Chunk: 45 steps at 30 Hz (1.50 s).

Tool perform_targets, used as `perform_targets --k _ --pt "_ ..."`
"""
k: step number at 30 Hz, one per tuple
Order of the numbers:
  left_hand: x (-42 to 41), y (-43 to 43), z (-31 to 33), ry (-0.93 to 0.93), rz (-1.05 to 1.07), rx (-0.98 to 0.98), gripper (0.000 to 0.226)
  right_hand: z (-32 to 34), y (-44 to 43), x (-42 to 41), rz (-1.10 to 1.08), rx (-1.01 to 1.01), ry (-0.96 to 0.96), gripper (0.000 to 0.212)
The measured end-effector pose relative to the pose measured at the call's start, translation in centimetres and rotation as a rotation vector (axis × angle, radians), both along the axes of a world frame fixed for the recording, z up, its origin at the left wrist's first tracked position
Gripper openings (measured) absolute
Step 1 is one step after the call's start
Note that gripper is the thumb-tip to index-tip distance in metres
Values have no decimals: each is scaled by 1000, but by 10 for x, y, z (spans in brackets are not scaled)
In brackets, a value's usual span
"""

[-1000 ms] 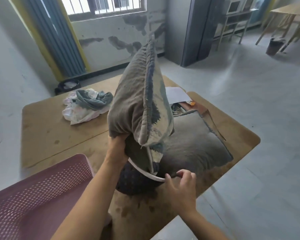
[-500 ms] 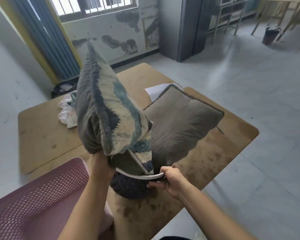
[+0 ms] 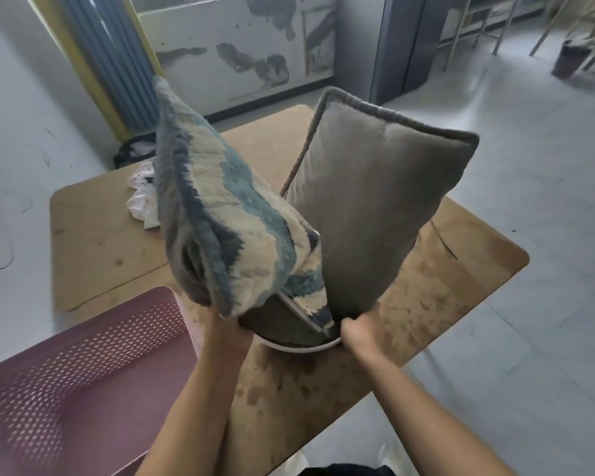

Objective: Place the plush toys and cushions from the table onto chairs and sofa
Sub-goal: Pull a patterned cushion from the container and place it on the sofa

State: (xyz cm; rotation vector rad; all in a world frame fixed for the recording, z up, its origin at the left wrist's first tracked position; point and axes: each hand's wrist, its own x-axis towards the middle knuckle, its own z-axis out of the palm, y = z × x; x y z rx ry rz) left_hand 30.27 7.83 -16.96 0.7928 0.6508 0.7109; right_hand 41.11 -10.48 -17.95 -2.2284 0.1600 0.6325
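My left hand (image 3: 229, 333) grips the lower corner of a blue, cream and grey patterned cushion (image 3: 227, 218), held upright above the wooden table (image 3: 443, 283). My right hand (image 3: 359, 329) grips the bottom edge of a plain grey-brown cushion (image 3: 375, 201), raised on end beside the patterned one. The two cushions touch near their lower corners. Under them a dark rounded item with a white rim (image 3: 296, 338) lies on the table, mostly hidden.
A maroon perforated chair back (image 3: 83, 372) stands close at the lower left against the table. Crumpled white cloth (image 3: 141, 197) lies at the table's far left. A dark bin (image 3: 569, 58) and wooden furniture legs stand at the far right on the grey floor.
My right hand took hold of the grey-brown cushion, which lay flat on the table, and lifted it upright. The patterned cushion in my left hand shifted left and tilted.
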Motion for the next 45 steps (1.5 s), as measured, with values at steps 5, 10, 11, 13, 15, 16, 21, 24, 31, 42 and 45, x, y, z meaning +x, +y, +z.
perform_targets --k 5,10,11,13,15,16,21,24,31,42,45 --pt "-7 4 49 -184 -26 2 81 -3 3 1 -21 -16 -36 41" --pt "-19 -4 57 -132 17 -36 105 -11 9 -2 12 -1 -75 41" --pt "-25 0 52 -106 40 -33 107 -13 11 -4 18 8 -84 40" --pt "-38 9 45 35 -4 122 94 -16 14 -11 43 29 -98 39" --pt "-46 16 47 205 -27 257 80 -18 17 -18 85 50 -110 42" --pt "-48 19 46 200 19 291 75 -18 18 -19 107 59 -108 44" --pt "-46 18 43 195 260 264 66 -15 11 -11 185 87 -57 47" --pt "-58 12 20 269 313 317 50 -10 6 -8 239 161 -64 44" --pt "-72 -13 20 350 295 188 50 7 7 46 29 954 120 72" --pt "-74 -120 62 692 82 1173 30 16 25 57 -20 953 85 68" --pt "-32 -121 65 631 -100 1427 22 21 20 65 67 907 -96 74"
